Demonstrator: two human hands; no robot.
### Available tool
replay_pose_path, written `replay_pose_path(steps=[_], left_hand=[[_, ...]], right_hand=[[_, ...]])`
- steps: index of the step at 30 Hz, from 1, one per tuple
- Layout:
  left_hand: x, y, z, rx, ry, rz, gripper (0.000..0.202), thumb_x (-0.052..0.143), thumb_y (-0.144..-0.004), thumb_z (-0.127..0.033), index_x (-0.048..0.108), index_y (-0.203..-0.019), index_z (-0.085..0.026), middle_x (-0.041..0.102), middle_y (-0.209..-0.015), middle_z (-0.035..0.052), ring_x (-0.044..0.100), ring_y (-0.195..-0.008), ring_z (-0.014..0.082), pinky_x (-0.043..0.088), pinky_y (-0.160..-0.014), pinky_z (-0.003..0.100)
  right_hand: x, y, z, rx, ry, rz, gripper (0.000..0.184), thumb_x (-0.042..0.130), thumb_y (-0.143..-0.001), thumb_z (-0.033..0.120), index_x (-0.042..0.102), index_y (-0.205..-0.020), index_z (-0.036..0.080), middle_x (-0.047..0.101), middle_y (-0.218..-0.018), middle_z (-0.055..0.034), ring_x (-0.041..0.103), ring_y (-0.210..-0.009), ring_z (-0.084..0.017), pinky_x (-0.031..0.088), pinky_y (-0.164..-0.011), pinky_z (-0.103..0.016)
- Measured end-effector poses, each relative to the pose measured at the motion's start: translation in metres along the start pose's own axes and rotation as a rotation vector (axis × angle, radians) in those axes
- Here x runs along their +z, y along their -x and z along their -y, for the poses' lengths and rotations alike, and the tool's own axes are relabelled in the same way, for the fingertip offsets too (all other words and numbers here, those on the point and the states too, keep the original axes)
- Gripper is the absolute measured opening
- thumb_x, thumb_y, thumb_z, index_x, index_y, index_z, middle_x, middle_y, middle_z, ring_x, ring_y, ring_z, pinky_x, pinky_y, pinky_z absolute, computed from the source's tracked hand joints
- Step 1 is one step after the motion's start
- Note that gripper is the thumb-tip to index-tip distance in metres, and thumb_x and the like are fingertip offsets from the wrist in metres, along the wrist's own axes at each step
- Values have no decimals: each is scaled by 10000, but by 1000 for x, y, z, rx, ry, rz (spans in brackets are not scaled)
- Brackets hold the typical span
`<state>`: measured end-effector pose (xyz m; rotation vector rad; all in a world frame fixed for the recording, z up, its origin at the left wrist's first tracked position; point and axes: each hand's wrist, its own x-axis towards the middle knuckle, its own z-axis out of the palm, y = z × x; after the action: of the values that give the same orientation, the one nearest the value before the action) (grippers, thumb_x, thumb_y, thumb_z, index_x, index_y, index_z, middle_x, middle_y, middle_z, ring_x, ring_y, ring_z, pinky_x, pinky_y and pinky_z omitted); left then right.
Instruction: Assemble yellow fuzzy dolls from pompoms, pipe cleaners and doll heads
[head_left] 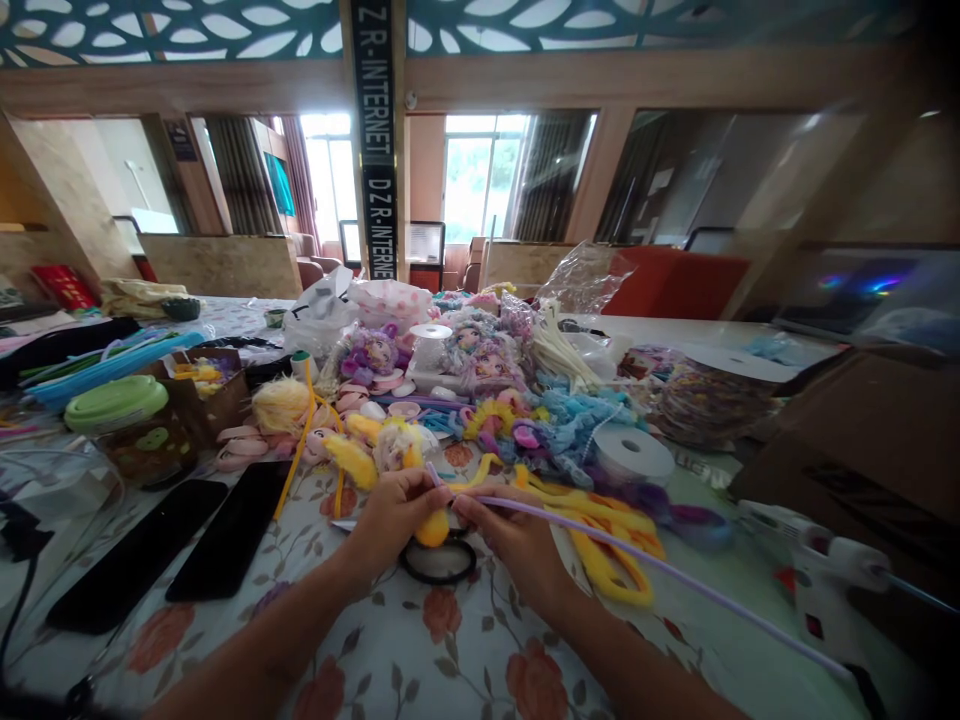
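Left hand point(394, 515) and right hand point(516, 538) both had a lilac stem point(637, 551) pinched near one end, long part slanting toward the desk's point(405, 660) near-right corner.

the long stem point(600, 531) is lt purple, all one colour; the fuzzy strip point(634, 594) is bright yellow w/ some orange parts. the tablecloth point(390, 660) is white w/ orange-red flowers & grey-green leaves. two phones point(142, 555) are black, the jar lid point(116, 402) is lt green, the spool point(637, 450) is white, the plastic bag point(390, 300) is white w/ pink spots.
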<state>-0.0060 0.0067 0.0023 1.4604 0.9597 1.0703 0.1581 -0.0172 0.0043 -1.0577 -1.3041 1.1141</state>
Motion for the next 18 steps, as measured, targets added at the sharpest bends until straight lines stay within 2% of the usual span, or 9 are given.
replay_pose_path(steps=[3, 5, 9, 13, 18], left_hand=[[1, -1, 1, -59, 52, 21, 312, 682, -716, -424, 603, -701, -122, 518, -622, -21, 416, -573, 86, 311, -523, 193], [0, -2, 0, -53, 57, 33, 334, 657, -738, -453, 619, -720, -122, 543, -647, -10, 443, -598, 94, 336, -540, 193], [0, -1, -4, -26, 73, 25, 402, 553, -808, -518, 661, -822, -131, 618, -757, 26, 531, -718, 138, 415, -648, 218], [1, -1, -6, -26, 91, 74, 328, 652, -761, -431, 658, -923, -146, 643, -834, 28, 562, -785, 155, 443, -703, 232], [3, -1, -4, 56, 39, 66, 236, 650, -769, -367, 616, -778, -134, 595, -747, 9, 521, -721, 129, 414, -662, 217]], right_hand=[[-1, 0, 1, 60, 0, 6, 209, 713, -723, 377, 712, -743, 169, 593, -566, 19, 357, -406, -53, 260, -374, -204], [-2, -1, 2, 92, -16, 12, 231, 711, -722, 388, 711, -764, 161, 588, -567, 20, 321, -382, -42, 211, -356, -207], [-3, -4, 4, 135, -84, -6, 257, 714, -711, 408, 694, -726, 151, 575, -561, 17, 359, -380, -54, 209, -349, -215], [-3, -5, 3, 152, -134, 0, 258, 723, -701, 403, 683, -713, 148, 595, -583, 6, 387, -388, -56, 211, -347, -213], [-3, -3, 1, 156, -145, 14, 238, 716, -720, 388, 675, -723, 153, 601, -595, 7, 389, -387, -44, 200, -343, -199]])
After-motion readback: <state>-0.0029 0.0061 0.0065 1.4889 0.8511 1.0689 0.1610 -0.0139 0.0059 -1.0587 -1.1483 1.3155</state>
